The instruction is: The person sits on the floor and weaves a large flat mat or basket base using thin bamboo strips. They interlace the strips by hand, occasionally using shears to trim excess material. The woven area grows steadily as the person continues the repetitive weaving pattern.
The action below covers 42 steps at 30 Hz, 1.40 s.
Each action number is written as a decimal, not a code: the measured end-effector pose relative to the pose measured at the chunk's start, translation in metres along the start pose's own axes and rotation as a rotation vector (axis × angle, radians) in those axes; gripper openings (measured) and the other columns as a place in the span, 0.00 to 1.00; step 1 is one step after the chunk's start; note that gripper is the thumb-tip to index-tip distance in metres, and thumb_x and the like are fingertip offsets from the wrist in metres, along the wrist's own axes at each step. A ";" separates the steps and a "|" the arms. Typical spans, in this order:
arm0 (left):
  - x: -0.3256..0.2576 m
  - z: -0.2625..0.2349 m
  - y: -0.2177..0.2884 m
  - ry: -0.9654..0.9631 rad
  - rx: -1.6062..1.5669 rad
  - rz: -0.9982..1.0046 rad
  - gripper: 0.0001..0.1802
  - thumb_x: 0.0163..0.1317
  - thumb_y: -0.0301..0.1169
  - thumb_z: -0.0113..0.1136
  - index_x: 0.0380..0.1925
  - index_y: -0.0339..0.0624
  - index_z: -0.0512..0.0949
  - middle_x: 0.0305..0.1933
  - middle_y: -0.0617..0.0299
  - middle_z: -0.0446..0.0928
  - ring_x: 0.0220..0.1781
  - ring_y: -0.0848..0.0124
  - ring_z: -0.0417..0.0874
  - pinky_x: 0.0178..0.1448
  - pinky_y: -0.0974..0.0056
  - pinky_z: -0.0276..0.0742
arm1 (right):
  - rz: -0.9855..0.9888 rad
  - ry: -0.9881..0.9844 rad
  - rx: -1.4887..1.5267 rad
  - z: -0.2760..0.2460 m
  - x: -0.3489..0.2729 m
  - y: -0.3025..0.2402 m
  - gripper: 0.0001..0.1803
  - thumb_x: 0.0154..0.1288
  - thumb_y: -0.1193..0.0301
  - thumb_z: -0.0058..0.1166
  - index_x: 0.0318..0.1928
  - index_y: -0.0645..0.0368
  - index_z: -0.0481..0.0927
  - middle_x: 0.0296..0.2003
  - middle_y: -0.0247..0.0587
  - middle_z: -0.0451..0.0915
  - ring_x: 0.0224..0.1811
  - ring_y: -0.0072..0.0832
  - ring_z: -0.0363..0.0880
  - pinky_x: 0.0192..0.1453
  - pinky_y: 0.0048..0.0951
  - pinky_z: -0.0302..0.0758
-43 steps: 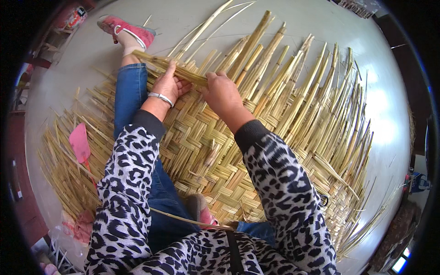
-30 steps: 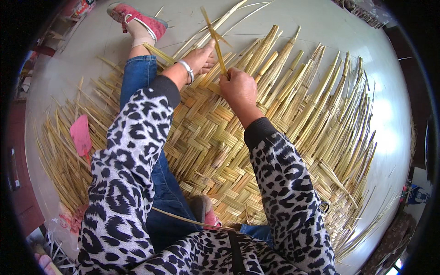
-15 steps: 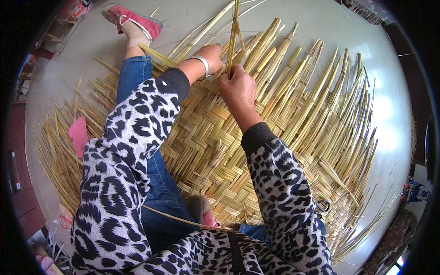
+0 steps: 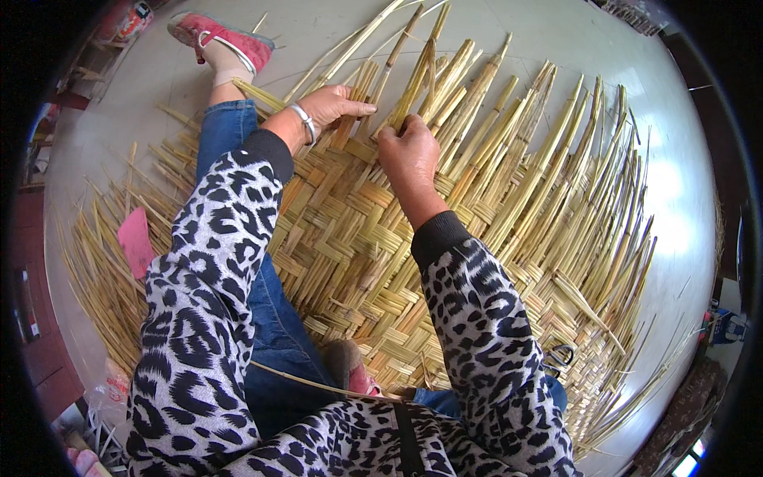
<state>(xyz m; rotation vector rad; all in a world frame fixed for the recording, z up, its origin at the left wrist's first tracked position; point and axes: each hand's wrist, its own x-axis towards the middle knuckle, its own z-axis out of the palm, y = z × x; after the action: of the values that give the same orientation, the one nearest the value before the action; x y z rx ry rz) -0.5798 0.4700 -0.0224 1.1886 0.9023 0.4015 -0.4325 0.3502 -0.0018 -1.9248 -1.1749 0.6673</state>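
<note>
A woven mat of split reed strips spreads out in front of me, its loose strip ends fanning out along the far edge. At that edge my left hand, with a bracelet on the wrist, holds a few upright strips; its thumb lies across them and its other fingers are largely hidden behind. Just to the right, my right hand is closed around the base of a bundle of yellowish reed strips that points away from me. The strips hide some of its fingertips.
Scissors lie on the mat near my right forearm. A pink piece rests on loose strips at left. My outstretched leg ends in a red shoe. Dark furniture borders the left, and a thin reed crosses my lap.
My left hand has moved left, away from my right hand, and its thumb now stretches out over strips. The tall strips between the hands have lowered and spread apart.
</note>
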 end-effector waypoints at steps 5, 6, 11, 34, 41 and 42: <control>-0.009 -0.006 -0.002 -0.101 -0.154 0.022 0.16 0.62 0.33 0.67 0.47 0.40 0.79 0.42 0.65 0.82 0.45 0.74 0.81 0.50 0.67 0.76 | -0.057 -0.211 -0.168 0.001 0.009 0.001 0.16 0.58 0.62 0.56 0.42 0.59 0.83 0.37 0.55 0.84 0.44 0.51 0.82 0.50 0.46 0.77; -0.010 -0.006 -0.004 -0.087 -0.217 0.054 0.15 0.62 0.33 0.66 0.48 0.41 0.79 0.43 0.65 0.82 0.46 0.73 0.81 0.50 0.67 0.76 | -0.041 -0.255 -0.183 0.001 0.011 0.002 0.16 0.58 0.62 0.56 0.43 0.59 0.83 0.38 0.54 0.84 0.44 0.50 0.82 0.50 0.45 0.77; -0.018 -0.007 -0.021 0.234 -0.478 0.177 0.11 0.63 0.29 0.63 0.45 0.43 0.80 0.40 0.66 0.82 0.42 0.74 0.81 0.46 0.66 0.79 | -0.009 -0.329 -0.097 0.004 0.017 0.017 0.18 0.57 0.63 0.58 0.46 0.58 0.83 0.41 0.48 0.85 0.47 0.46 0.82 0.52 0.41 0.77; -0.065 0.028 -0.043 0.991 0.789 0.117 0.24 0.61 0.41 0.62 0.56 0.46 0.77 0.44 0.45 0.83 0.47 0.50 0.83 0.51 0.54 0.77 | -0.695 -0.221 -0.636 -0.011 -0.056 0.027 0.21 0.61 0.74 0.48 0.56 0.61 0.75 0.55 0.49 0.74 0.50 0.41 0.75 0.55 0.38 0.75; -0.069 0.068 -0.058 0.502 1.666 0.276 0.31 0.64 0.45 0.57 0.67 0.55 0.66 0.71 0.52 0.63 0.72 0.51 0.63 0.72 0.46 0.59 | -0.654 -0.258 -0.352 -0.130 -0.128 0.085 0.22 0.59 0.76 0.53 0.57 0.60 0.75 0.60 0.51 0.73 0.63 0.50 0.69 0.67 0.43 0.69; -0.068 0.067 -0.057 0.441 1.645 0.288 0.29 0.66 0.43 0.56 0.67 0.57 0.68 0.70 0.51 0.64 0.72 0.52 0.64 0.71 0.45 0.60 | -0.488 -0.237 -0.361 -0.163 -0.139 0.108 0.23 0.59 0.77 0.53 0.57 0.61 0.75 0.58 0.52 0.74 0.61 0.50 0.70 0.65 0.43 0.70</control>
<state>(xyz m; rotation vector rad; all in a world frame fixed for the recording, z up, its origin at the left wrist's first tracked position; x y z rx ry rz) -0.5790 0.3609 -0.0425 2.8229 1.4912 0.0565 -0.3177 0.1399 0.0069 -1.7603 -1.9414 0.4431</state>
